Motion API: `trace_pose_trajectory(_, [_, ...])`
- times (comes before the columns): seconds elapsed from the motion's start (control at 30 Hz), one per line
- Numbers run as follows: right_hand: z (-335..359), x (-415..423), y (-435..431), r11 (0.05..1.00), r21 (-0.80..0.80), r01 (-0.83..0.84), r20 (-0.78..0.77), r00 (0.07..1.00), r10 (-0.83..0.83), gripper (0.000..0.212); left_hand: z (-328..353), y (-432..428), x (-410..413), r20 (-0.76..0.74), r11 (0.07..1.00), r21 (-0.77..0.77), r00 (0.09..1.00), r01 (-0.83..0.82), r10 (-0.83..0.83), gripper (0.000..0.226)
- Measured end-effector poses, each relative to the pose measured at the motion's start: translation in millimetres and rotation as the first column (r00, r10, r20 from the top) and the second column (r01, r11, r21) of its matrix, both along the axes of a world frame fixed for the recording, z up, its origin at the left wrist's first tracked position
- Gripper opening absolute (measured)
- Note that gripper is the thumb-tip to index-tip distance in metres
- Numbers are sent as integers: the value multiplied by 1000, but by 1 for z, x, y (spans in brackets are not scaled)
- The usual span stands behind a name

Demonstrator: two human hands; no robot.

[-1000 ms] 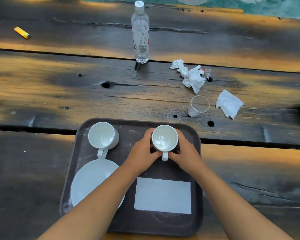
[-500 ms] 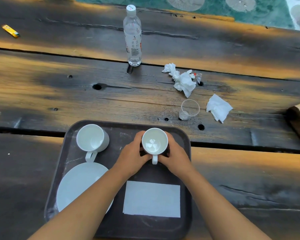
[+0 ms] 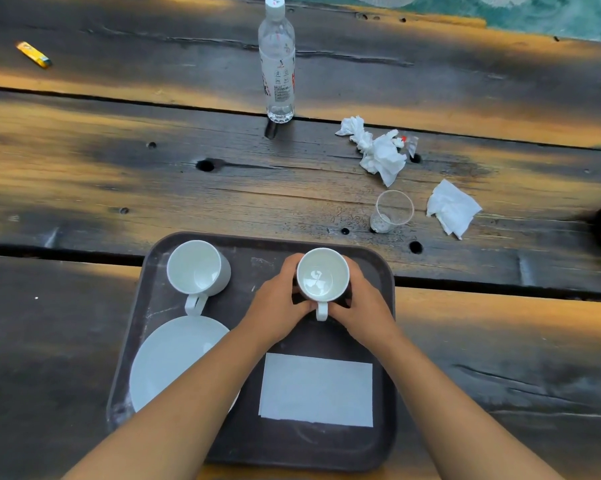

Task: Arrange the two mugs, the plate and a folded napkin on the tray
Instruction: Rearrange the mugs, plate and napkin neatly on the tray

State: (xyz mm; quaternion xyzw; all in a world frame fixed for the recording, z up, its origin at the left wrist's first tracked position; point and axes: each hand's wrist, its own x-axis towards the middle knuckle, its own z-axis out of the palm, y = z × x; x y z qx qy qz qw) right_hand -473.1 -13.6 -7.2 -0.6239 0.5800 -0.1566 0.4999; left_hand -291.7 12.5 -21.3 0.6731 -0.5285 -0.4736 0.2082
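A dark brown tray point(image 3: 378, 441) lies on the wooden table in front of me. At its far right stands a white mug point(image 3: 323, 276), handle toward me, with my left hand point(image 3: 274, 306) and my right hand point(image 3: 364, 306) cupped around its sides. A second white mug point(image 3: 196, 268) stands at the tray's far left, handle toward me. A white plate point(image 3: 174, 358) lies at the near left, partly hidden by my left forearm. A flat folded white napkin point(image 3: 315, 389) lies at the near right.
Beyond the tray stand a clear plastic cup point(image 3: 392, 211) and a water bottle point(image 3: 278, 64). Crumpled tissues point(image 3: 378, 154) and another tissue point(image 3: 453, 207) lie at the far right. A small yellow object point(image 3: 34, 54) lies far left.
Both hands stay cupped around the right mug in the same spot on the tray. Only the head camera has shifted a little.
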Motion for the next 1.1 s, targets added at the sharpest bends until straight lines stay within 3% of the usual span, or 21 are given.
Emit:
trace_pose_trajectory(0.83, [2,-1,2,1000,0,20,-12,1000,-20,77,-5,4,-5,-3,999,-19,999,-33,33,81])
trace_pose_trajectory(1.0, [-2,-5,1,995,80,63,-24,998,-61,86,-3,4,-2,-16,1000,12,1000,-25,25,85])
trace_pose_trajectory(1.1, [-2,-9,7,991,90,101,-61,994,-96,79,-1,7,2,13,999,49,1000,-22,21,89])
